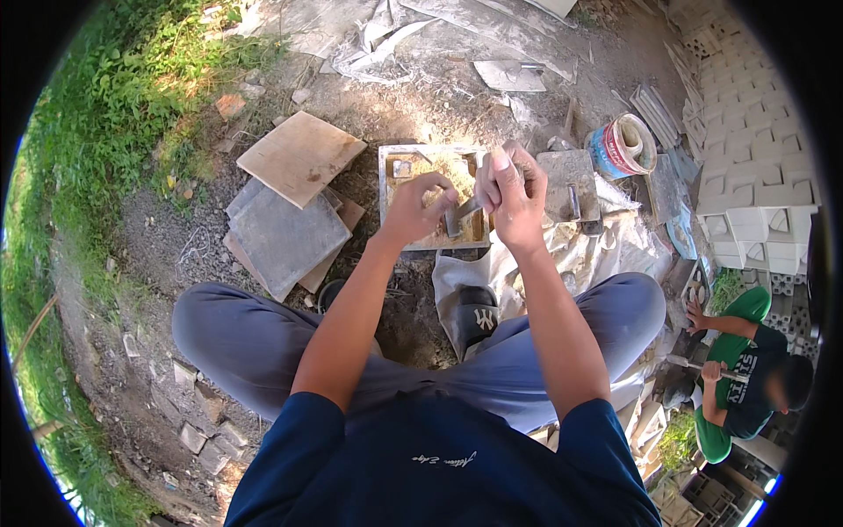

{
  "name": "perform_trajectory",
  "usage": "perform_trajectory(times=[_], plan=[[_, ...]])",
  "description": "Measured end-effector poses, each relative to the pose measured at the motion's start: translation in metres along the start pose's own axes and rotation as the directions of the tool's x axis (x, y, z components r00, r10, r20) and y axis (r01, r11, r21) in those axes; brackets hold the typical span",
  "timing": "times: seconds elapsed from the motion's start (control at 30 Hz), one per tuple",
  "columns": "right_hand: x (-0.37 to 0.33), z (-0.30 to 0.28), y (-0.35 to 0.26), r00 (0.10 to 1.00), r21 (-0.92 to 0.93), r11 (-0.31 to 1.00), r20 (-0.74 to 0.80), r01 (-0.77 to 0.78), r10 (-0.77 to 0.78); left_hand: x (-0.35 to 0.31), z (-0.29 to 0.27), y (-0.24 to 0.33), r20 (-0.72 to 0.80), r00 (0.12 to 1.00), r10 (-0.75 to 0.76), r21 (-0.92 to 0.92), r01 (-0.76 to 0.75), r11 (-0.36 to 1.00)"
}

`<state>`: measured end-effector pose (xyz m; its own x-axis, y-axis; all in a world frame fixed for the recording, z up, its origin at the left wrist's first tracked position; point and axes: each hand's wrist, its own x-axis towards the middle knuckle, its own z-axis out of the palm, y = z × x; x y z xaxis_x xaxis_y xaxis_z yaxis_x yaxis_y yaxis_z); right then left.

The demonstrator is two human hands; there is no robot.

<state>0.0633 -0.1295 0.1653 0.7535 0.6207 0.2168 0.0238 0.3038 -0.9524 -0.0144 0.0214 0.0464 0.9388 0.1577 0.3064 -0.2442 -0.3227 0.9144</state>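
A shallow pale-rimmed square box [384,195] lies on the ground before me, with yellowish sandy material [452,165] inside. My left hand [416,209] hovers over its middle, fingers curved and thumb apart. Just beside that thumb stands a dark narrow piece [452,221]; I cannot tell whether they touch. My right hand [514,195] is closed above the box's right side, its fingers pinched around a short flat metal blade [470,206] that points left. The fingers hide the blade's other end. A small metal-like insert [401,168] sits in the box's upper left corner.
Stacked square slabs [294,233] lie at left, a tan one [301,158] on top. To the right are a board with a handle [571,189], a paint bucket [622,147] and white sacking [606,241]. Pale blocks [755,184] form a wall; another person [746,378] crouches lower right.
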Motion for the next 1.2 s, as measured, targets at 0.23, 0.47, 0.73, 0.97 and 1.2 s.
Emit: perform_trajectory(times=[0.23, 0.47, 0.73, 0.97, 1.2], plan=[[0.006, 0.041, -0.003, 0.947, -0.142, 0.981, -0.276, 0.13, -0.165, -0.065, -0.029, -0.095, -0.657, 0.751, -0.068, 0.51, 0.509, 0.693], [0.006, 0.036, 0.012, 0.928, -0.196, 0.97, -0.314, 0.142, -0.199, -0.059, -0.004, -0.096, -0.639, 0.625, -0.447, 0.267, 0.726, 0.633], [0.008, 0.025, 0.016, 0.979, -0.184, 0.977, -0.149, 0.108, -0.136, -0.06, -0.003, -0.098, -0.673, 0.632, -0.385, 0.354, 0.732, 0.583], [0.01, 0.028, -0.011, 0.983, 0.061, 0.991, -0.152, 0.117, -0.107, -0.058, -0.008, -0.091, -0.643, 0.599, -0.477, 0.283, 0.764, 0.58], [-0.004, 0.007, -0.032, 0.935, -0.012, 0.977, -0.286, 0.213, -0.207, -0.056, -0.006, -0.094, -0.623, 0.628, -0.466, 0.391, 0.766, 0.51]])
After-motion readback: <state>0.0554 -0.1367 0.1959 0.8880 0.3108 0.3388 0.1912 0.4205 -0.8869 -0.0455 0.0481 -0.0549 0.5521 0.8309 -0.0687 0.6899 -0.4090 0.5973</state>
